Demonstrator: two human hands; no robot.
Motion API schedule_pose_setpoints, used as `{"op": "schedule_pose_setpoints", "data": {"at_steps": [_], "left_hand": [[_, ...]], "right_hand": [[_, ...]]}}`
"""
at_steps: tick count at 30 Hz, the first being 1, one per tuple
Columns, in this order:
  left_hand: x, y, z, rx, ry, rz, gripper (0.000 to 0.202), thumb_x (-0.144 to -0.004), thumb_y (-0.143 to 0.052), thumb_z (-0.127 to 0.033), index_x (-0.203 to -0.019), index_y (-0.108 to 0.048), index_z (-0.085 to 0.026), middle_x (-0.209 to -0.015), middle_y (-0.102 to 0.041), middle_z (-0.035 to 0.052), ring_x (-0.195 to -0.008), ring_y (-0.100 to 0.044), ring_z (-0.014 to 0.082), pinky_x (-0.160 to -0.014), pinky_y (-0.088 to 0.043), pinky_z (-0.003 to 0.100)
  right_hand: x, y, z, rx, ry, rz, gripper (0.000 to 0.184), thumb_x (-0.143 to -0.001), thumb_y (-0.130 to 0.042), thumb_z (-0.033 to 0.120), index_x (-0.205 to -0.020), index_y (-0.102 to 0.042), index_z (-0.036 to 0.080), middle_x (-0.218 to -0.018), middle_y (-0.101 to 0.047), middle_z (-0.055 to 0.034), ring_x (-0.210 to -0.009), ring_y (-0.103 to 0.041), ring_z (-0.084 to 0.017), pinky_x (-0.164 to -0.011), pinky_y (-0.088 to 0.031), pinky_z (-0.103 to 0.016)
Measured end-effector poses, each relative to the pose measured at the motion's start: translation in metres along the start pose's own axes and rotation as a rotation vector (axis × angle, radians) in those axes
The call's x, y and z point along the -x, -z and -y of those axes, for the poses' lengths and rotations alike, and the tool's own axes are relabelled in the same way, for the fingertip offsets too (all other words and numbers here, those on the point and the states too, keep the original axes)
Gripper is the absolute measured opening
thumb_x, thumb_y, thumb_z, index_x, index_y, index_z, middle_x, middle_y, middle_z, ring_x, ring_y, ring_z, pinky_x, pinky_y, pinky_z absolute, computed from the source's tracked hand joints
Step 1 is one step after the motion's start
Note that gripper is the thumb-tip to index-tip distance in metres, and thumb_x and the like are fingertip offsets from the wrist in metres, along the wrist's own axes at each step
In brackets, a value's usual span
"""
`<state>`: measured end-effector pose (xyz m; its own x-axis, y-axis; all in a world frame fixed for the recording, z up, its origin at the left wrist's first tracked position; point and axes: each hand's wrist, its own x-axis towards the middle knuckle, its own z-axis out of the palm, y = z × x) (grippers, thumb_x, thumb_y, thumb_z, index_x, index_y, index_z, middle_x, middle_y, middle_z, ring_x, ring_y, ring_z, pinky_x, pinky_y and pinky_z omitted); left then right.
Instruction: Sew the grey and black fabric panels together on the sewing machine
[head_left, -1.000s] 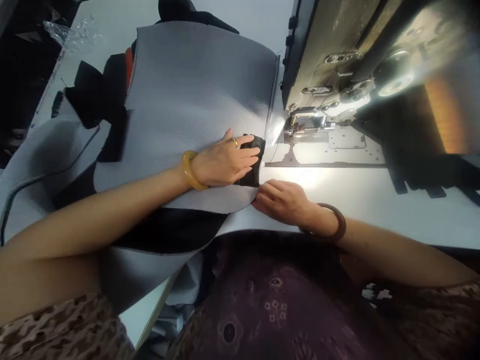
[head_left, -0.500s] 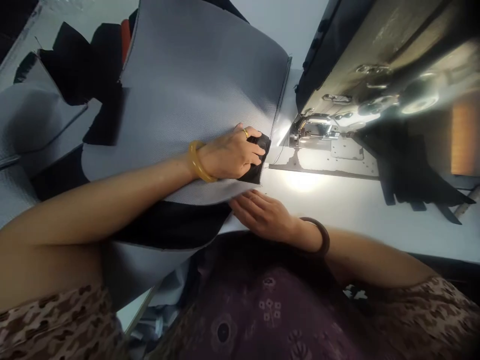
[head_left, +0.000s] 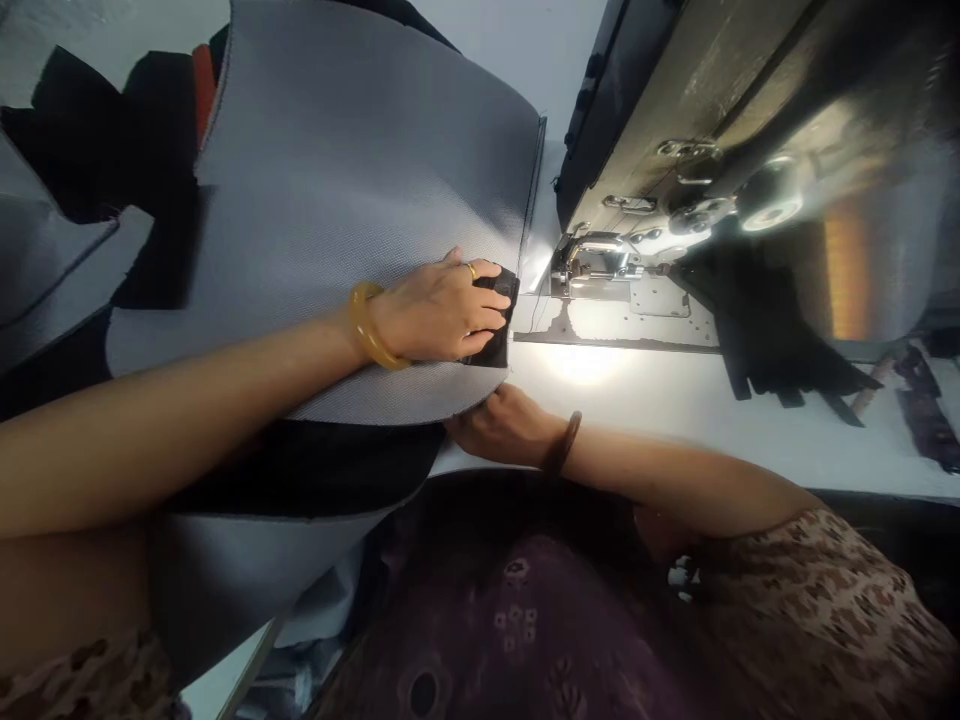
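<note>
A person's left hand [head_left: 439, 312] lies open, palm down, fingers slightly spread on a black fabric patch [head_left: 493, 352] by the right edge of a gray fabric panel [head_left: 360, 150]. The right hand [head_left: 511, 425] curls at the panel's near edge, fingertips hidden, grip unclear. The panel rests on a white desk [head_left: 645, 400], left of a sewing machine [head_left: 637, 165]
</note>
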<state>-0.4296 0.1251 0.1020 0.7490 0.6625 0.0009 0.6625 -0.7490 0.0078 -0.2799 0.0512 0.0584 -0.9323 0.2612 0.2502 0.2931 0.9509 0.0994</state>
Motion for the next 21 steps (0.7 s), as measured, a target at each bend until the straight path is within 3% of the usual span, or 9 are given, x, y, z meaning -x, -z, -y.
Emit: {"op": "schedule_pose_setpoints", "data": {"at_steps": [3,7,9,15,19,21], "left_hand": [[-0.014,-0.001,0.002,-0.009,-0.078,0.042,0.023,-0.086,-0.042,-0.023,-0.079,-0.064,-0.022,-0.1,-0.064,-0.0037,-0.119,-0.042,0.0238,-0.103,-0.031,0.044],[-0.037,-0.004,0.003,0.002,-0.034,0.018,0.026,-0.086,-0.04,-0.024,-0.077,-0.064,-0.02,-0.094,-0.065,0.0,-0.118,-0.043,0.0276,-0.101,-0.028,0.054],[-0.048,-0.005,0.001,0.011,-0.005,0.012,0.026,-0.086,-0.04,-0.023,-0.078,-0.065,-0.019,-0.096,-0.065,0.001,-0.117,-0.043,0.028,-0.1,-0.031,0.052],[-0.07,-0.013,-0.011,0.18,0.274,-0.122,0.023,-0.082,-0.046,-0.028,-0.076,-0.067,-0.021,-0.085,-0.066,0.0022,-0.11,-0.048,0.0231,-0.09,-0.04,0.037],[-0.081,-0.019,-0.015,0.203,0.409,-0.179,0.031,-0.08,-0.053,-0.049,-0.076,-0.069,-0.023,-0.08,-0.065,0.0024,-0.102,-0.05,0.0247,-0.092,-0.036,0.042],[-0.084,-0.02,-0.016,0.138,0.462,-0.16,0.028,-0.08,-0.053,-0.046,-0.078,-0.069,-0.023,-0.086,-0.065,0.0033,-0.103,-0.048,0.0262,-0.092,-0.034,0.045]], "right_hand": [[0.008,0.004,-0.015,-0.036,-0.033,0.081,0.031,-0.087,-0.031,0.006,-0.083,-0.061,0.015,-0.066,-0.063,-0.0056,-0.06,-0.052,-0.015,-0.053,-0.029,-0.029],[0.023,0.01,-0.038,-0.044,-0.097,0.164,0.03,-0.088,-0.033,0.01,-0.077,-0.061,0.017,-0.056,-0.056,-0.0029,-0.059,-0.045,-0.014,-0.056,-0.025,-0.028],[0.033,0.01,-0.047,-0.033,-0.107,0.163,0.029,-0.087,-0.036,0.01,-0.074,-0.061,0.017,-0.054,-0.053,-0.0019,-0.057,-0.041,-0.013,-0.055,-0.023,-0.028],[0.048,0.0,-0.051,0.048,-0.101,-0.113,0.027,-0.085,-0.041,0.009,-0.066,-0.058,0.017,-0.049,-0.047,0.0,-0.055,-0.035,-0.013,-0.055,-0.018,-0.029],[0.047,-0.005,-0.045,0.048,-0.105,-0.202,0.026,-0.088,-0.039,0.009,-0.075,-0.059,0.017,-0.055,-0.05,-0.0003,-0.059,-0.037,-0.012,-0.057,-0.021,-0.029],[0.046,-0.005,-0.044,0.038,-0.109,-0.225,0.025,-0.088,-0.038,0.01,-0.077,-0.06,0.017,-0.058,-0.051,-0.0004,-0.06,-0.038,-0.012,-0.058,-0.022,-0.029]]}}
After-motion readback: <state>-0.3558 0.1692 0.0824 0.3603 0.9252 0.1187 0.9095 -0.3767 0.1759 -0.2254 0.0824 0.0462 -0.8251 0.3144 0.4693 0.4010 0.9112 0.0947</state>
